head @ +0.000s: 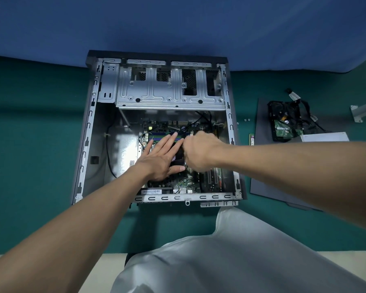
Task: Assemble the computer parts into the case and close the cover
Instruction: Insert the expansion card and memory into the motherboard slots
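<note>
An open computer case lies flat on the green table, with a motherboard inside its lower right part. My left hand lies flat with straight fingers on a black CPU cooler fan at the board's middle. My right hand is curled over the fan's right edge; what its fingers hold is hidden. A metal drive cage fills the case's far end.
To the right of the case lies the dark side cover, with a hard drive and black cables on it. A white box, a RAM stick, small screws and a metal bracket lie nearby.
</note>
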A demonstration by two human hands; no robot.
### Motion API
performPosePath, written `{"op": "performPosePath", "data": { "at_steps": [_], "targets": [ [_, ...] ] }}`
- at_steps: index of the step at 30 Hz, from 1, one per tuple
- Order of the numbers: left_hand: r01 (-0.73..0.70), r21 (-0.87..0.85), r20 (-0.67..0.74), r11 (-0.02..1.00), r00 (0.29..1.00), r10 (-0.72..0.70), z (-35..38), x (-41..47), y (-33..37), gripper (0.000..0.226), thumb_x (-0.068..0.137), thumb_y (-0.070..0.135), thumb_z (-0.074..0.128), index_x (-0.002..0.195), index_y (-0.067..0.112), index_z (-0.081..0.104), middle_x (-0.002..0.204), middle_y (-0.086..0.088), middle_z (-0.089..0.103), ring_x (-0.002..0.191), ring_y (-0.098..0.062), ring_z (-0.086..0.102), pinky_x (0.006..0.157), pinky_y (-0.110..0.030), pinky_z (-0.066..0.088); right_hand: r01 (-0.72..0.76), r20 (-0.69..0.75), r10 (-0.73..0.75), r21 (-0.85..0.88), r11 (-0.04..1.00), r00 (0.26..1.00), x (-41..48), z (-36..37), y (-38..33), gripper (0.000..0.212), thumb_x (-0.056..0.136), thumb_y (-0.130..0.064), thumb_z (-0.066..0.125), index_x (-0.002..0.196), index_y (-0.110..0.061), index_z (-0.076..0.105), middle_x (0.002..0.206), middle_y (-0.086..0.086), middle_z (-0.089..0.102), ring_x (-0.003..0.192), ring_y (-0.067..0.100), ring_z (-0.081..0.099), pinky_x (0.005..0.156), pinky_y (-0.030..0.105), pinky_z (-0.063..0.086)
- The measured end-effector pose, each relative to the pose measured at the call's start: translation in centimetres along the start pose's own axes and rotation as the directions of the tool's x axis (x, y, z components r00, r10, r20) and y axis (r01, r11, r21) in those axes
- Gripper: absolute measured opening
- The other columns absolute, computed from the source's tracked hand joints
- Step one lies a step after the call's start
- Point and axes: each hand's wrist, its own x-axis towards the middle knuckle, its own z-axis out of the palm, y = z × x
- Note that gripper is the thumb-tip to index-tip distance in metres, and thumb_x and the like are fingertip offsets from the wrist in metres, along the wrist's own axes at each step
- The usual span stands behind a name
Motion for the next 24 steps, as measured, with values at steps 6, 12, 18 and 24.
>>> {"op": "performPosePath", "data": {
  "at_steps": [6,12,18,24],
  "targets": [
    [-0.004,-0.001,-0.008,1.0,1.0,0.004,0.2,0.1,-0.2,0.083,0.093,0.067,0.026,0.145,0.034,-0.03,0.138,0.018,-0.045,0.139,-0.005,-0.032,0.115,-0.042,-0.018,0.102,0.15,-0.069,-0.229,0.968,0.986,0.0,-1.2,-0.1,0.041,0.099,-0.016,0.045,0.135,0.004,0.038,0.122,0.014,0.054,0.086,0.021,0.057,0.068,0.026,0.044],
    [-0.018,-0.009,-0.021,1.0,1.0,0.018,0.2,0.1,-0.3,0.082,0.093,0.068,0.026,0.147,0.034,-0.026,0.138,0.018,-0.046,0.135,-0.002,-0.035,0.114,-0.042,-0.018,0.428,0.115,-0.532,-0.745,0.512,0.839,0.0,-0.9,2.1,0.018,0.097,-0.015,0.04,0.093,-0.01,0.056,0.093,0.01,0.067,0.078,0.028,0.062,0.058,0.033,0.036],
    [-0.014,0.001,-0.018,1.0,1.0,0.014,0.2,0.0,-0.1,0.082,0.093,0.067,0.026,0.146,0.034,-0.028,0.139,0.017,-0.044,0.139,-0.005,-0.033,0.116,-0.043,-0.018,-0.06,0.013,0.059,0.115,0.992,0.998,1.4,-0.7,1.0,0.024,0.093,-0.016,0.05,0.112,-0.005,0.058,0.098,0.013,0.058,0.084,0.031,0.056,0.064,0.03,0.041],
    [-0.016,-0.007,-0.023,1.0,1.0,0.016,0.2,0.1,-0.3,0.083,0.093,0.067,0.027,0.14,0.035,-0.033,0.139,0.017,-0.044,0.136,-0.003,-0.035,0.115,-0.043,-0.017,0.171,0.187,-0.106,-0.375,0.911,0.977,0.9,-0.6,-0.1,0.041,0.099,-0.018,0.045,0.135,0.002,0.041,0.126,0.013,0.054,0.098,0.023,0.056,0.072,0.028,0.043]
  ]
}}
